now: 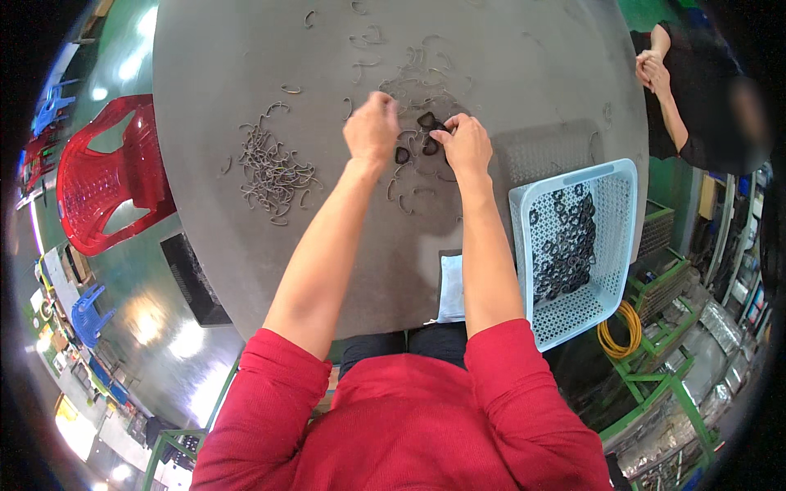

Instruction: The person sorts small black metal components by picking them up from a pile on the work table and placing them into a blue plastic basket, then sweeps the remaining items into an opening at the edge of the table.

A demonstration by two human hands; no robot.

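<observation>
Several small black loops (402,155) lie at upper centre of the frame on the grey surface (385,262). I see the right hand (465,146) apparently pinching one between thumb and forefinger; the left hand (373,131) is blurred, fingers bunched, and I cannot tell whether it holds anything. Handling estimate: loops light, fairly stiff, unlikely to break; best gripped by the outer rim. Curved wires (277,172), heaped left of centre, look thin, springy, tangle-prone: take one at mid-curve. Similar loops fill part of the pale-blue basket (618,221), right.
</observation>
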